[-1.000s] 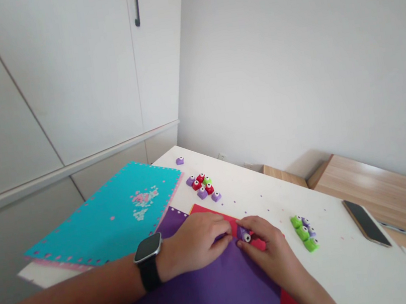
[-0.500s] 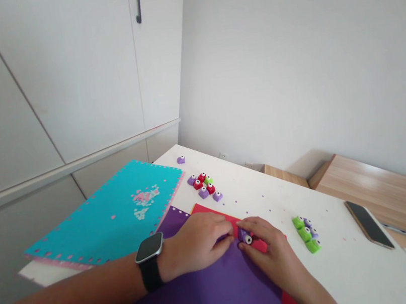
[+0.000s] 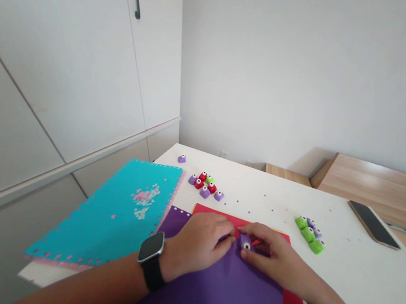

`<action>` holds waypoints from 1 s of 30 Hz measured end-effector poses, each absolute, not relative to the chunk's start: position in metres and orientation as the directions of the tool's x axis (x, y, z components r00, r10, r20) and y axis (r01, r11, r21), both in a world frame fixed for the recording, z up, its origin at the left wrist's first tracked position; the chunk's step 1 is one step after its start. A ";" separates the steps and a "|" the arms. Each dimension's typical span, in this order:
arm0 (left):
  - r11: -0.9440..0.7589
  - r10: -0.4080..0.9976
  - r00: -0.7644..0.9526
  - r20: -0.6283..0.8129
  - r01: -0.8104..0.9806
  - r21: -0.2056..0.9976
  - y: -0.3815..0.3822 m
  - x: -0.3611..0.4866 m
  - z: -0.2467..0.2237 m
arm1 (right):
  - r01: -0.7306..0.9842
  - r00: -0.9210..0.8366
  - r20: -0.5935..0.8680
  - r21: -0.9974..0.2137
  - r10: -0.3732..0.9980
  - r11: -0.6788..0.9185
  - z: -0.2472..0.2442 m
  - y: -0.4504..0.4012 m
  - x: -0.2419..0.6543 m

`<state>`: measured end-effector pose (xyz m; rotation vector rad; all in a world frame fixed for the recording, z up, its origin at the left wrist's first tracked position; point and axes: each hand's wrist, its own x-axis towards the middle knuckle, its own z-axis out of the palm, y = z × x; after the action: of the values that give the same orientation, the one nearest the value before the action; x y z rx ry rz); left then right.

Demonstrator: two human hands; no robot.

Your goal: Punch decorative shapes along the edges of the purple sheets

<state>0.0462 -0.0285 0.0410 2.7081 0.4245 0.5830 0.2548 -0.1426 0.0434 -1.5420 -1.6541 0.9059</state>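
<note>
A purple paper [image 3: 194, 295] lies under my hands, overlapping a red paper [image 3: 293, 301]. My left hand [image 3: 203, 241], with a watch on the wrist, is closed at the purple paper's far edge, thumb and fingers pinching it. A small purple craft punch [image 3: 244, 242] with a white round button sits at that edge, just right of my left fingertips. My right hand [image 3: 275, 255] grips this punch between thumb and fingers. Small star-like cutouts [image 3: 182, 211] run along the far left part of the purple paper's edge; the edge inside the punch is hidden.
Several craft punches [image 3: 205, 192] stand beyond the papers, another group [image 3: 308, 234] to the right. At left lies a blue paper [image 3: 96, 229] with punched edges and a heap of paper bits [image 3: 145, 198]. A phone [image 3: 374, 224] rests near the right edge.
My right hand and the punch have shifted slightly down along the paper's edge. My left hand stays pinched on the paper. The view has moved a little.
</note>
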 end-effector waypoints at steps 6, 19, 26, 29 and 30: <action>-0.896 0.351 0.879 0.325 0.214 0.388 -0.029 0.046 0.038 | 0.475 -0.042 -0.090 -0.878 0.995 -0.060 0.034 -0.141 0.260; -0.881 0.337 0.893 0.299 0.187 0.434 -0.029 0.047 0.035 | 0.022 -0.216 -0.269 -0.962 0.939 -0.271 0.026 -0.134 0.266; -0.869 0.339 0.895 0.289 0.180 0.461 -0.029 0.046 0.039 | -0.024 -0.236 -0.254 -0.963 0.938 -0.267 0.022 -0.132 0.264; -0.866 0.347 0.892 0.289 0.186 0.464 -0.028 0.047 0.039 | -0.033 -0.239 -0.246 -0.965 0.939 -0.261 0.021 -0.131 0.263; -0.865 0.348 0.892 0.289 0.186 0.466 -0.028 0.047 0.039 | -0.034 -0.240 -0.243 -0.966 0.940 -0.258 0.022 -0.131 0.262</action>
<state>0.0466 -0.0278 0.0387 2.6235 0.3903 0.5123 0.2618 -0.1314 0.0216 -1.2241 -1.2003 1.6060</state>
